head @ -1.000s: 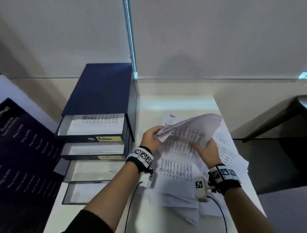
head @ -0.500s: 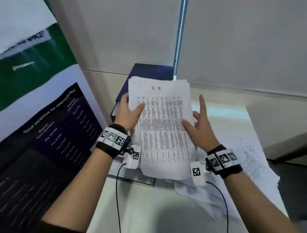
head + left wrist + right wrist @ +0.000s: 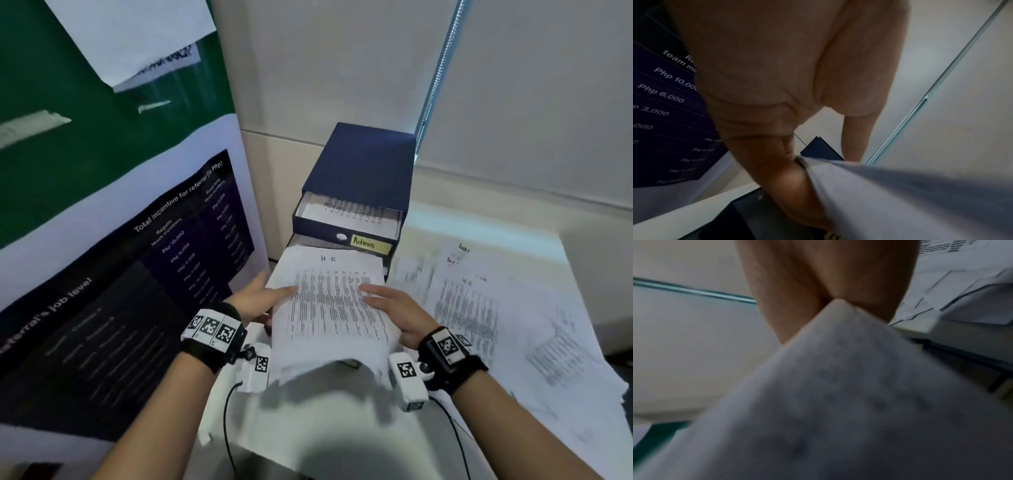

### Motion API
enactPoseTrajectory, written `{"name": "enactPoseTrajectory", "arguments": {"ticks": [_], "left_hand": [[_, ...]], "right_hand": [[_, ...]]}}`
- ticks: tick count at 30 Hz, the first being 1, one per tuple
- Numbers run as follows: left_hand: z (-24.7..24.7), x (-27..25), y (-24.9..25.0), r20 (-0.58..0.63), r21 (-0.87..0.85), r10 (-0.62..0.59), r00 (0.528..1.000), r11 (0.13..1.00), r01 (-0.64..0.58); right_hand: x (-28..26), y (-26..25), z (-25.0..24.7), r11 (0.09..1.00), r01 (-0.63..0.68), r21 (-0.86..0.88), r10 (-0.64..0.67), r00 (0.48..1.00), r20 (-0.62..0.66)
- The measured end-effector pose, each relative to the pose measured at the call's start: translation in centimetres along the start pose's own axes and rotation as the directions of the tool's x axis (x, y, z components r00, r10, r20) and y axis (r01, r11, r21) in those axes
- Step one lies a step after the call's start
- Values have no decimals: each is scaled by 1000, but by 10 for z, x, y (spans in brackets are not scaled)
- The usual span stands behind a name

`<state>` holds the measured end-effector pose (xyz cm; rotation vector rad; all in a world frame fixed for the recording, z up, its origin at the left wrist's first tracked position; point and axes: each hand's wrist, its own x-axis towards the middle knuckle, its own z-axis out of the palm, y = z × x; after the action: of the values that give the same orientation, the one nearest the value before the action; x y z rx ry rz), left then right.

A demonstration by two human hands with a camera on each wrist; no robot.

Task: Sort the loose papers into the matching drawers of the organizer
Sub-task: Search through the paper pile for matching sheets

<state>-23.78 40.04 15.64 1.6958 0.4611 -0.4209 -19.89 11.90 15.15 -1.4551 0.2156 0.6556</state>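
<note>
A dark blue drawer organizer (image 3: 359,171) stands at the table's back left. Its top drawer (image 3: 346,214), labelled "Admin", is pulled out with printed sheets inside. Just in front of and below that drawer, both hands hold a thick stack of printed papers (image 3: 329,308) marked "H R", lying nearly flat and hiding the lower drawers. My left hand (image 3: 274,294) grips the stack's left edge, thumb on top. My right hand (image 3: 376,298) holds the right edge, fingers spread over the print. In the wrist views the stack (image 3: 900,203) (image 3: 838,402) is blurred between thumb and fingers.
Loose printed papers (image 3: 479,308) lie spread over the white table (image 3: 308,428) to the right. A tall poster banner (image 3: 137,274) stands close on the left of the organizer. A bead chain (image 3: 442,68) hangs down the wall behind.
The "H R" stack, gathered from the loose pile and held upright before me, has been lowered flat in front of the organizer, under the Admin drawer. My view has turned left.
</note>
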Motion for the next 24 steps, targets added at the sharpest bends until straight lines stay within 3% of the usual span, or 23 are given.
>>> {"name": "enactPoseTrajectory", "arguments": {"ticks": [4,6,8,11,13,15,20,24], "left_hand": [[-5,10,2,138,-95,30,990,995,-17],[-3,19,5,110,-123,55,992,992,-41],[2,27,13,8,-147,75,997,987,-73],[11,45,17,-94,-66,138,986,987,-144],[14,55,19,-157,74,205,966,978,-195],[16,58,26,-174,147,223,959,969,-198],[14,70,33,-82,39,22,996,999,-19],[26,86,41,-269,-4,65,961,998,-69]], "right_hand": [[22,-16,-4,996,43,78,-33,992,-122],[34,-24,-3,996,64,62,-51,979,-197],[39,-29,-4,998,61,-26,-65,973,-220],[31,-29,-15,983,-67,-169,63,998,-26],[22,-27,-23,961,-175,-214,204,972,119],[21,-30,-27,948,-204,-246,244,959,143],[49,-47,-20,996,-37,-83,27,992,-121],[67,-45,-12,999,1,-40,-6,993,-116]]}}
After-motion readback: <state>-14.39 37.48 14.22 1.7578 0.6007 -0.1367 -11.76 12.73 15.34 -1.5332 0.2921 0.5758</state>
